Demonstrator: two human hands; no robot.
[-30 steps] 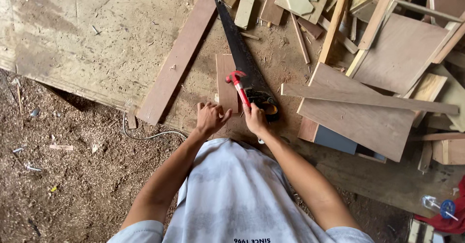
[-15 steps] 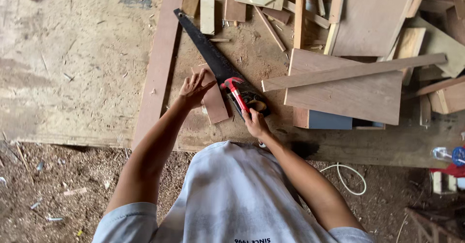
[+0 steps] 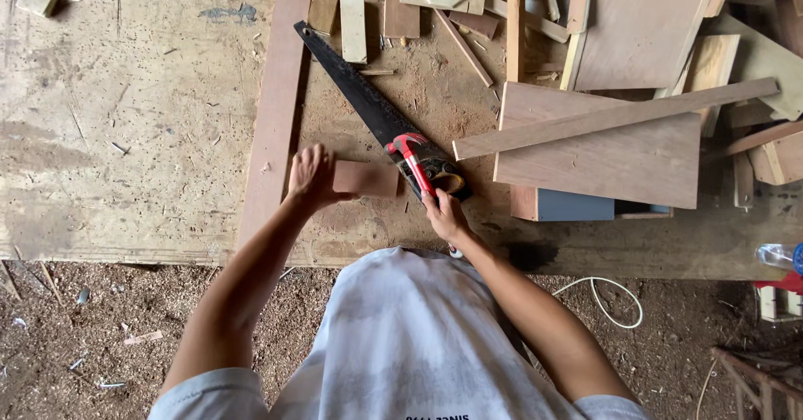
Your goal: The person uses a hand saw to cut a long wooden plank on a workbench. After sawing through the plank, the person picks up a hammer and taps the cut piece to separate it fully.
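Sawdust-strewn dirt floor nearest, then a rough plywood bench: left hand (image 3: pixel 309 176) presses on a small reddish wood block (image 3: pixel 365 178) lying flat beside a long red plank (image 3: pixel 272 127), right hand (image 3: pixel 443 212) is wrapped around a red-handled hammer (image 3: pixel 412 154) resting across the handsaw (image 3: pixel 368 110). Block looks light, stiff, dusty, likely to skid, so pinch it across the long edges. Offcuts (image 3: pixel 598 148) are piled beyond.
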